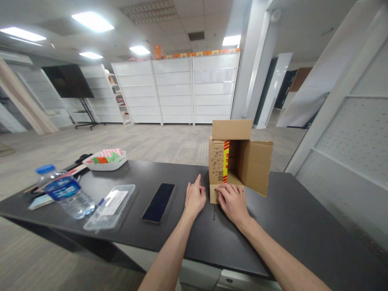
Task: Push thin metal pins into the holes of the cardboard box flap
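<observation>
A cardboard box (216, 161) stands on the dark table with its opening facing me. Its side flap (257, 167) is swung out to the right, its top flap (232, 129) is up, and its lower flap (214, 195) hangs toward me. My right hand (234, 203) has its fingers bent over that lower flap, gripping it; the palm side is hidden. Left of the box, my left hand (195, 198) holds nothing, index finger stretched toward the box and the others loosely curled. A thin metal piece (214, 213) shows just below the lower flap, too small to identify.
On the left are a black phone (159, 203), a clear plastic case (110, 208), a water bottle (65, 193) with a blue cap and a white basket (106, 161) holding coloured packets. A white partition (351, 141) rises beyond the table's right side.
</observation>
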The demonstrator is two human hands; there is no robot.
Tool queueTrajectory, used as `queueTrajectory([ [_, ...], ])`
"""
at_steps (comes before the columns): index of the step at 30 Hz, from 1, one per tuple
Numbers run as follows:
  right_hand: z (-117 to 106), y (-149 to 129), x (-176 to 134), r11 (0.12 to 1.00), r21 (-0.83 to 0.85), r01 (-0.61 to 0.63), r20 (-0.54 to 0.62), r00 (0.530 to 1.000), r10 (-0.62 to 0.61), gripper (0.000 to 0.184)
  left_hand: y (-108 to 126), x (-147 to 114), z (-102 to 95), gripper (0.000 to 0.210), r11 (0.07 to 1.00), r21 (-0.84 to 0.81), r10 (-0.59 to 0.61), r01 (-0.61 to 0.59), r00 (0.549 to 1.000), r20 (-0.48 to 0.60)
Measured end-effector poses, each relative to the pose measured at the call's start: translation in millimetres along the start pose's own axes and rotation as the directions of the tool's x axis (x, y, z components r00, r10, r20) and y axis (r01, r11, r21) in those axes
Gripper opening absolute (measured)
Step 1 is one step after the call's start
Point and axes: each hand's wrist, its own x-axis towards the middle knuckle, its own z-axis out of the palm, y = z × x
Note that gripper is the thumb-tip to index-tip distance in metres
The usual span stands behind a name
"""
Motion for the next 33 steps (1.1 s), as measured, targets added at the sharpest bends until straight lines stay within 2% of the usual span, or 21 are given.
queueTrajectory([
  [9, -0.9, -0.9, 1.8, 0.999, -0.044, -0.019, -0.005, 1.000, 0.019, 0.021, 0.8, -0.5, -0.9, 0.065, 1.000, -0.007, -0.004, 0.004, 1.000, -0.003],
  [22, -2.4, -0.1, 2.4, 0.995, -0.077, -0.065, -0.026, 0.998, 0.063, 0.011, 5.6, -1.6, -3.8, 0.064, 1.000, -0.005, -0.017, 0.017, 1.000, 0.003],
  [33, -0.8, 0.4, 3.2, 0.994, -0.040, -0.106, -0.040, 0.994, 0.104, 0.009, 4.7, -1.0, -3.1, 0.065, 0.999, -0.023, -0.026, 0.026, 1.000, -0.001],
])
